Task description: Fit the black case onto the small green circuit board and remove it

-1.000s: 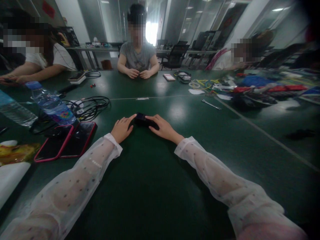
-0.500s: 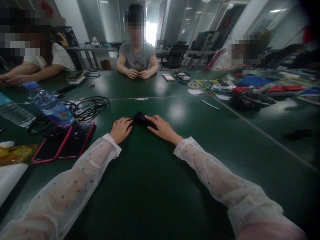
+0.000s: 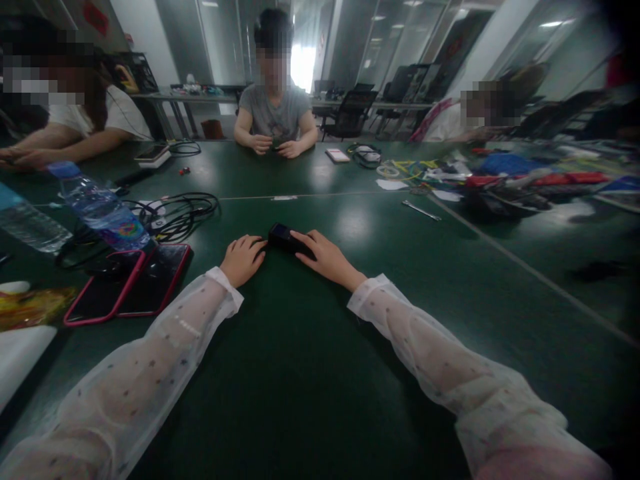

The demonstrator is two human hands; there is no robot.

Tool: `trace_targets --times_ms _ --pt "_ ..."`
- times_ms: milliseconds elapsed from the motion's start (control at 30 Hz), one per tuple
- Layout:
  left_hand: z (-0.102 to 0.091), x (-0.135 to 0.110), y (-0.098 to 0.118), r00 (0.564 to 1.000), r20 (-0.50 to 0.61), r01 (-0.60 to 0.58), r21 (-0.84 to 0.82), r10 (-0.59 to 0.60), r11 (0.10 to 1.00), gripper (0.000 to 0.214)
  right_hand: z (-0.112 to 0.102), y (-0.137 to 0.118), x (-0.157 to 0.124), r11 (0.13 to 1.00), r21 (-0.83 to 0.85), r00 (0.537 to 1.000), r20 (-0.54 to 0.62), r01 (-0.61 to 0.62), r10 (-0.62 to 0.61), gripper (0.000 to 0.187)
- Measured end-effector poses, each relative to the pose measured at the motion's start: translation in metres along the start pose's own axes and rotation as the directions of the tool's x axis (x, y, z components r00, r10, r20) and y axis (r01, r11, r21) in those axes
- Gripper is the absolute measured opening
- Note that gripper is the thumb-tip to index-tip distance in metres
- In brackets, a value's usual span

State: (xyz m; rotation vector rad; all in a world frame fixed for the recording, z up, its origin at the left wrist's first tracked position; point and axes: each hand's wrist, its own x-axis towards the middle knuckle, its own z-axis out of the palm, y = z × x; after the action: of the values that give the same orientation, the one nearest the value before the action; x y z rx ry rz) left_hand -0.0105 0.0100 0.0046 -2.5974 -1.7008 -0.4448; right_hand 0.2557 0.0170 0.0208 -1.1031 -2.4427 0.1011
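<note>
A small black box-shaped device [image 3: 281, 233], with what looks like a little dark screen on its top, lies on the green tabletop in front of me. My right hand [image 3: 324, 257] grips its right end, fingers over the top and thumb along the near side. Just left of the device, my left hand [image 3: 243, 259] rests palm down on the table with its fingers loosely stretched. Its index fingertip comes close to the device's left end; whether they touch I cannot tell.
At left are two red-edged phones [image 3: 155, 280], a plastic water bottle [image 3: 103, 210], a second bottle [image 3: 33, 220] and coiled black cables [image 3: 183, 213]. A wrench [image 3: 421, 211] lies right of centre, before a heap of cables and tools [image 3: 530, 183]. Across the table sits a person [image 3: 275, 117].
My hands and the black device stay in place. The person across has shifted their hands slightly, and a small dark thing shows between them. The head of the person at right has moved lower.
</note>
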Motion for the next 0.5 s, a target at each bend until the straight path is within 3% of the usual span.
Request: trace_targets --times_ms 500 --pt "0.002 -0.0005 -0.0028 1.0 -0.012 -0.023 0.007 0.024 1.0 0.037 0.0034 0.0026 -0.0004 0.999 -0.02 0.999 -0.038 -0.034 0.034 0.056"
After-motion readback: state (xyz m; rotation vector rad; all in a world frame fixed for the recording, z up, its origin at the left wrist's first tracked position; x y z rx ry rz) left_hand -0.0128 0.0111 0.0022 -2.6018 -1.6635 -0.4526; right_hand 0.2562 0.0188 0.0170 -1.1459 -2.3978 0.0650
